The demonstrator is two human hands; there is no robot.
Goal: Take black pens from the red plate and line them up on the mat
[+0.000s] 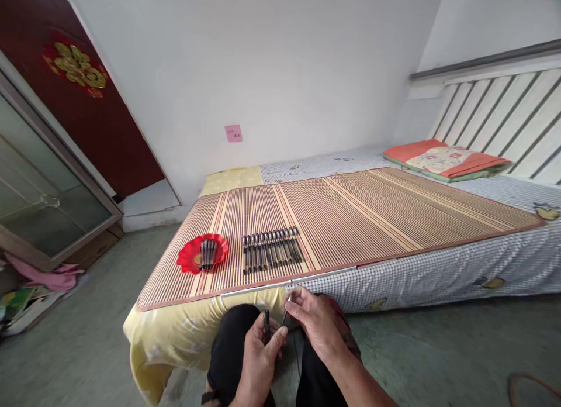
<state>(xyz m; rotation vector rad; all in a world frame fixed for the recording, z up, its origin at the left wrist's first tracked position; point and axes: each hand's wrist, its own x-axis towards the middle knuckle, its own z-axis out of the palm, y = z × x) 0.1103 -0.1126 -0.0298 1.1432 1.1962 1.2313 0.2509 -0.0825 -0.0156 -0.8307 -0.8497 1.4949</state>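
My left hand (259,351) is closed around a dark pen (266,322) held upright above my lap. My right hand (313,319) pinches a small dark pen part (287,313) just beside it; the two hands nearly touch. In front of me, on a striped bamboo mat (350,220) laid over a bed, lies a neat row of several dark pens (272,250). Left of the row sits a red dish (193,258) with a few more pens (208,253) in it.
A thin metal rod (289,281) lies along the mat's near edge. An orange pillow (445,159) is at the bed's far right by a slatted headboard (504,123). A glass door (39,190) and clutter on the floor (30,290) are at the left.
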